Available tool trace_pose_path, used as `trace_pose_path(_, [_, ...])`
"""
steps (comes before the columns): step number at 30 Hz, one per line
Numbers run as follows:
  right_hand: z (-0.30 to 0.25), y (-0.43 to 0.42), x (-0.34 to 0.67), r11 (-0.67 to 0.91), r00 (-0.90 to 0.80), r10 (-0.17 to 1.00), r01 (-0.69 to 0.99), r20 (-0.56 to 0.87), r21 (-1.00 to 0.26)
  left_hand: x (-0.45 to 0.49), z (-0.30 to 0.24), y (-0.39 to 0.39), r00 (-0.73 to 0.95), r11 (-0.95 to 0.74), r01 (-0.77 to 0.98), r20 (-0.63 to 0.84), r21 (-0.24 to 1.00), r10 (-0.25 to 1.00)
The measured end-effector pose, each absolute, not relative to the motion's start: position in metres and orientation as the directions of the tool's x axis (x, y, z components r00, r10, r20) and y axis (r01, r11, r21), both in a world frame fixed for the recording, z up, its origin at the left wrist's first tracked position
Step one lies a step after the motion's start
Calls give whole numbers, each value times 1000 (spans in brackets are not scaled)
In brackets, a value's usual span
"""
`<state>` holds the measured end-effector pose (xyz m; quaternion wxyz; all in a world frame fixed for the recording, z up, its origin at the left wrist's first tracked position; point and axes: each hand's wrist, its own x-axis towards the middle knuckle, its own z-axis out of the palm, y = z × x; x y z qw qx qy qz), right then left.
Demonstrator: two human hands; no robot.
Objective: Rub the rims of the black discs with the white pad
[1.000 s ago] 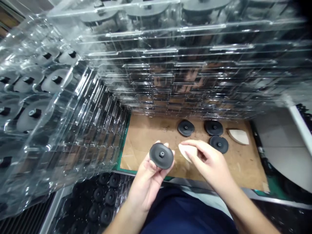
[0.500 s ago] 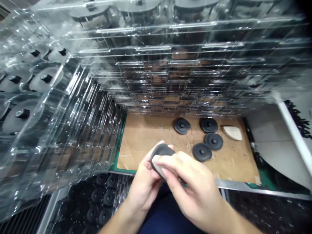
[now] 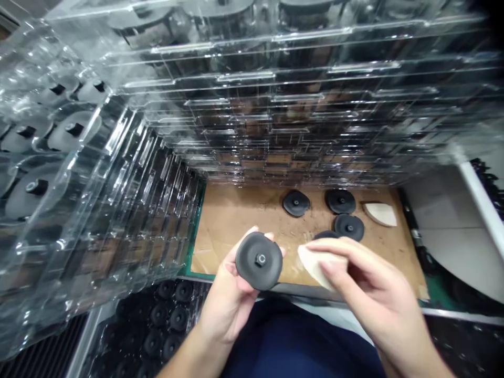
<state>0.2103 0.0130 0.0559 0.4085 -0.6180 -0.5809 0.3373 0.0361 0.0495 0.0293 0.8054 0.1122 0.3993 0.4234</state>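
Note:
My left hand [image 3: 230, 296] holds a round black disc [image 3: 250, 273] by its rim, with the small central stub facing up at me. To its right, my right hand [image 3: 374, 294] pinches a pale cream pad [image 3: 317, 265] between thumb and fingers, apart from the disc. The pad looks thin and wedge-shaped; whether it is foam or felt I cannot tell. Beyond my hands, several similar black discs [image 3: 296, 203] lie on a brown cardboard sheet [image 3: 232, 210], one partly covered by my right hand. A second cream pad [image 3: 381, 214] lies at the sheet's right side.
Tall stacks of clear plastic trays [image 3: 252, 102] wall off the back, and more trays [image 3: 129, 173] rise at the left with discs in them. Below left, a tray holds several black discs [image 3: 159, 314]. A white panel [image 3: 444, 210] stands at the right.
My right hand has drawn the cream pad off the disc and away to the right. The disc in my left hand has turned so its stub side faces me.

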Motion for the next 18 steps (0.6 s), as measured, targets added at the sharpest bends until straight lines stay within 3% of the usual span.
trace_pose_path(2, [62, 15, 208, 165, 42, 978, 449, 205, -878, 38, 30, 49, 352, 628, -584, -536, 515, 767])
trace_pose_path(5, [69, 25, 196, 388, -241, 917, 356, 318, -850, 37, 29, 47, 377, 642, -570, -531, 513, 759])
trace_pose_path(8, [69, 35, 187, 372, -362, 901, 361, 239, -855, 34, 29, 46, 357, 646, -563, -553, 516, 753])
trace_pose_path(11, [66, 36, 186, 405, -275, 907, 362, 319, -840, 34, 30, 46, 354, 644, -566, -554, 514, 754])
trace_pose_path(13, [62, 32, 192, 349, -259, 927, 335, 271, -875, 34, 30, 47, 367, 661, -560, -566, 499, 738])
trace_pose_path(16, [49, 18, 208, 81, -289, 957, 321, -16, -944, 34, 29, 47, 415, 712, -557, -599, 428, 685])
trace_pose_path(18, [35, 7, 218, -131, -169, 967, 310, -190, -942, 33, 27, 46, 439, 720, -572, -595, 392, 673])
